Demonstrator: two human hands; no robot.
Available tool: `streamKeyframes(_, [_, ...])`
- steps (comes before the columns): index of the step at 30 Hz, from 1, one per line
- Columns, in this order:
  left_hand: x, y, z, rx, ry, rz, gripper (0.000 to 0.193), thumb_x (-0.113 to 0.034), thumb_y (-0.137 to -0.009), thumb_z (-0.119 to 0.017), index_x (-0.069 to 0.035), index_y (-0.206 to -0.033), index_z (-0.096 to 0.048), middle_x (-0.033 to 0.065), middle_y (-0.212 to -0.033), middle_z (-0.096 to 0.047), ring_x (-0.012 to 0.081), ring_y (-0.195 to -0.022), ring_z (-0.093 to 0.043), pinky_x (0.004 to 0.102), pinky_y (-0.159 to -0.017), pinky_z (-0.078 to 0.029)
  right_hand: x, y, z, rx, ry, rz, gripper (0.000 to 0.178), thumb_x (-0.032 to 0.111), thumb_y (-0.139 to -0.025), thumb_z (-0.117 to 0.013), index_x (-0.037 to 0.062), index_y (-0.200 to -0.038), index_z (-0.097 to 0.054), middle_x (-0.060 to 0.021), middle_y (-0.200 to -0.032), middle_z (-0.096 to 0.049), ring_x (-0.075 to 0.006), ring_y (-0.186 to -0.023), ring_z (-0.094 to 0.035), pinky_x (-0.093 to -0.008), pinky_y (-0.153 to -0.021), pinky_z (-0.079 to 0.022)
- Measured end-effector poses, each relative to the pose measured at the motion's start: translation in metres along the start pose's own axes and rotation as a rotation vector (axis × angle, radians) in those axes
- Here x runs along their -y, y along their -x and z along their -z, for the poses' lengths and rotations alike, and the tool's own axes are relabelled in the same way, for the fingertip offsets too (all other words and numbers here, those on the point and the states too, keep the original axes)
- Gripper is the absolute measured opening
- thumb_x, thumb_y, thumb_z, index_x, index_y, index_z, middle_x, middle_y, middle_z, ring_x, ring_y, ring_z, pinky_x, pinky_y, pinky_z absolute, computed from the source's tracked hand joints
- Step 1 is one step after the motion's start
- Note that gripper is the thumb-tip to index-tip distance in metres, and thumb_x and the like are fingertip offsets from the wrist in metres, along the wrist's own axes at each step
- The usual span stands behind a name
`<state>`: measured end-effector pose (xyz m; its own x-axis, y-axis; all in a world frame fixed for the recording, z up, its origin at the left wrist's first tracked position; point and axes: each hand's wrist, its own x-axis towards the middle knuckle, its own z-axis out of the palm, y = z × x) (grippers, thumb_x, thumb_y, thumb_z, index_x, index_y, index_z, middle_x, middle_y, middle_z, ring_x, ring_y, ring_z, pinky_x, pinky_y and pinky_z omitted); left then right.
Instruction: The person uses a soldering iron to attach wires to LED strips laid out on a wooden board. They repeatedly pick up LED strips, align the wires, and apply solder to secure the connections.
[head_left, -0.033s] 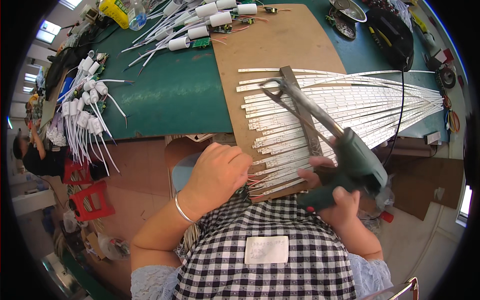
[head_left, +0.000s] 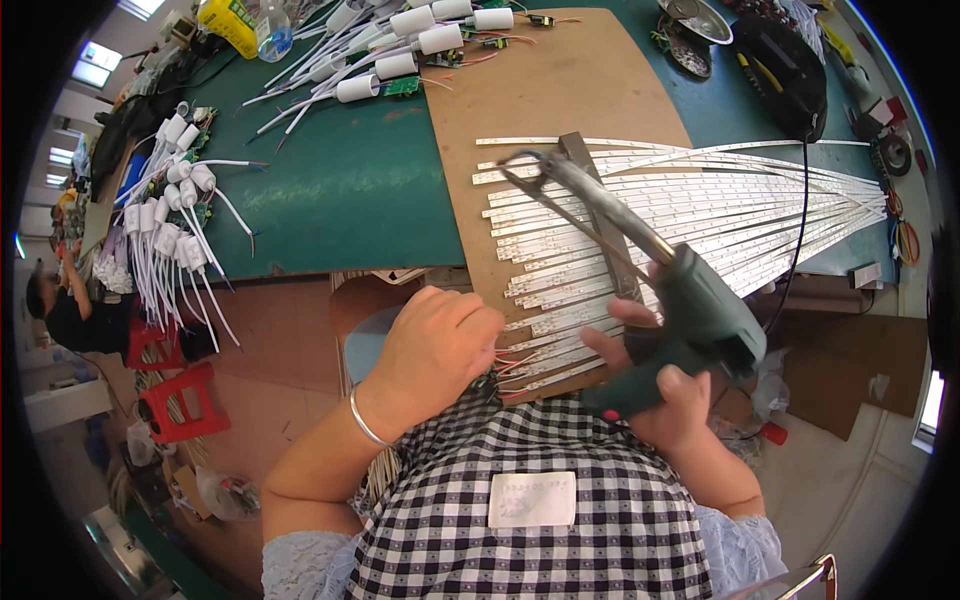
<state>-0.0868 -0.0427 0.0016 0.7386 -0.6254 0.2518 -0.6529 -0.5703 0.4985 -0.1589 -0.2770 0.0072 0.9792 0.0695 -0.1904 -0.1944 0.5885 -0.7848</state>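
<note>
A dark green soldering gun [head_left: 705, 305] with a long metal barrel is gripped in my right hand [head_left: 665, 385]. Its barrel points up and to the left, over a fan of white LED strips [head_left: 690, 205]. A dark flat bar [head_left: 603, 215] lies across the strips near their left ends. My left hand [head_left: 445, 335] is closed beside the lower left ends, where thin red wires [head_left: 512, 362] come off. What its curled fingers hold is hidden. Small dark parts show just below those fingers.
The strips rest on a brown board [head_left: 560, 70] over a green table [head_left: 350, 190]. White lamp bases with wires [head_left: 440, 40] lie at the back, and more white lamp bases [head_left: 165, 235] at the left edge. A black cable [head_left: 803, 220] hangs at right. A red stool [head_left: 185, 405] stands at left.
The soldering gun and my right hand have shifted slightly to the left. My left hand stays in the same place.
</note>
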Motion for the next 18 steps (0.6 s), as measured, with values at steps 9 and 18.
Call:
streamKeyframes(9, [0.002,0.001,0.0,0.022,0.005,0.006,0.017,-0.002,-0.067,-0.069,-0.006,-0.08,-0.058,0.0074,-0.073,-0.055,0.0262,-0.07,-0.056,0.0369,-0.067,-0.043,-0.023,-0.032,-0.02,0.098,0.022,-0.017,0.112,0.033,-0.069,-0.072,0.0141,-0.152,0.0,-0.0091,-0.152,-0.02,-0.0227,-0.141,-0.022,-0.0515,-0.111,-0.028])
streamKeyframes(18, [0.001,0.001,0.001,0.03,0.012,0.016,0.017,-0.002,-0.067,-0.069,-0.006,-0.08,-0.058,0.0076,-0.072,-0.055,0.0263,-0.07,-0.056,0.0369,-0.066,-0.043,-0.028,-0.032,-0.013,0.219,0.102,0.1,0.111,0.028,-0.077,-0.072,0.0014,-0.15,0.008,-0.0159,-0.15,-0.025,-0.0213,-0.134,-0.035,-0.0366,-0.11,-0.028])
